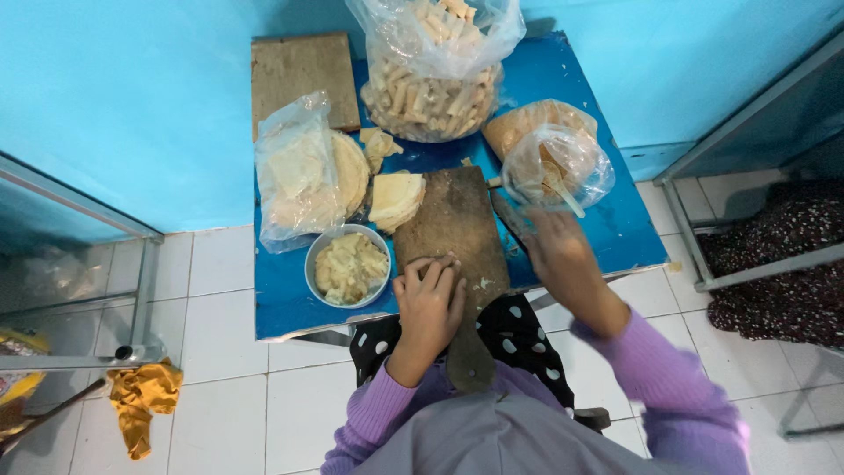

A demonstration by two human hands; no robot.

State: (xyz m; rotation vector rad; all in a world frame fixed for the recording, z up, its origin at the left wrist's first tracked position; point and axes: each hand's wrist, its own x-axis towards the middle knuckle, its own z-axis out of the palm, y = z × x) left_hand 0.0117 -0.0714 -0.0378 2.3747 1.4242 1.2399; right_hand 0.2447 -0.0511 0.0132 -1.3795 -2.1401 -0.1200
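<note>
My left hand (pixel 428 299) lies palm-down on a long wooden board (pixel 453 220), fingers curled over something small that I cannot see. My right hand (pixel 558 255) hovers at the board's right edge, blurred, just below a clear bag (pixel 556 165) with brown filling and a spoon in it. A stack of pale thin wrappers (pixel 396 198) lies at the board's upper left. A metal bowl (pixel 348 266) of pale filling sits left of my left hand.
A small blue table (pixel 615 220) carries everything. A big bag of rolled sticks (pixel 431 84) stands at the back, a bag of round wrappers (pixel 303 171) to the left, a second board (pixel 303 75) behind it. Metal frames flank the table; a yellow cloth (pixel 141 400) lies on the tiled floor.
</note>
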